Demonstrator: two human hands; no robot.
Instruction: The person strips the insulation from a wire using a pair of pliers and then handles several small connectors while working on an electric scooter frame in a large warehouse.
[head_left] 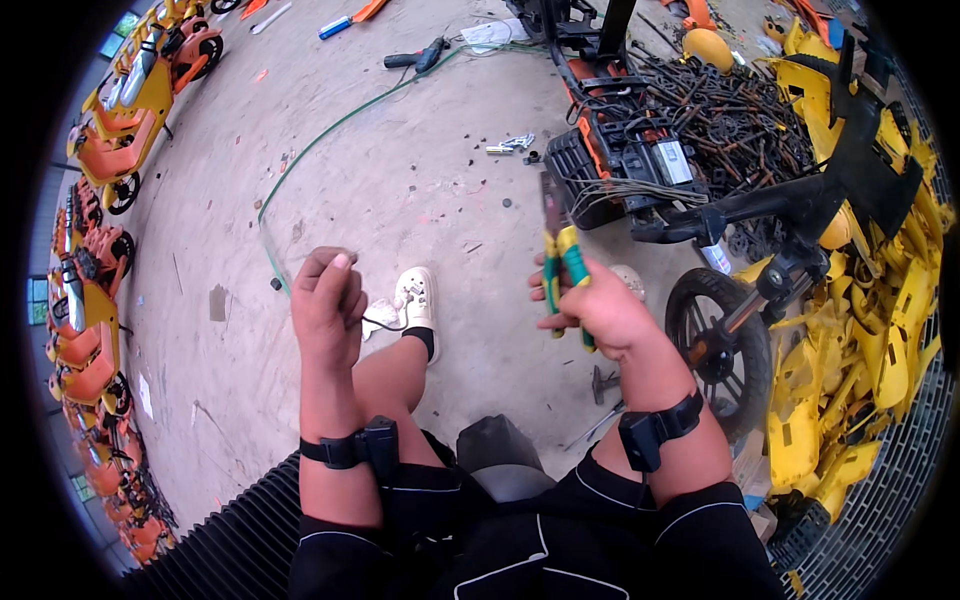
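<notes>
My left hand (pixel 330 305) is closed, with its thumb pressed on the curled fingers. A short dark end pokes out at its top, and a thin dark cable (pixel 378 326) trails from its lower side in front of my white shoe (pixel 416 298). My right hand (pixel 608 312) grips pliers with green and yellow handles (pixel 574 262). Their dark jaws point up and away from me, beside a black and orange vehicle part (pixel 625 145). The two hands are well apart, and the pliers touch nothing else that I can see.
A black wheel (pixel 718 345) stands right of my right arm. Behind it lie yellow plastic panels (pixel 860 370) and a heap of rusty metal parts (pixel 730 110). A green hose (pixel 330 135) crosses the floor near a power drill (pixel 417 57). Orange and yellow scooters (pixel 110 150) line the left.
</notes>
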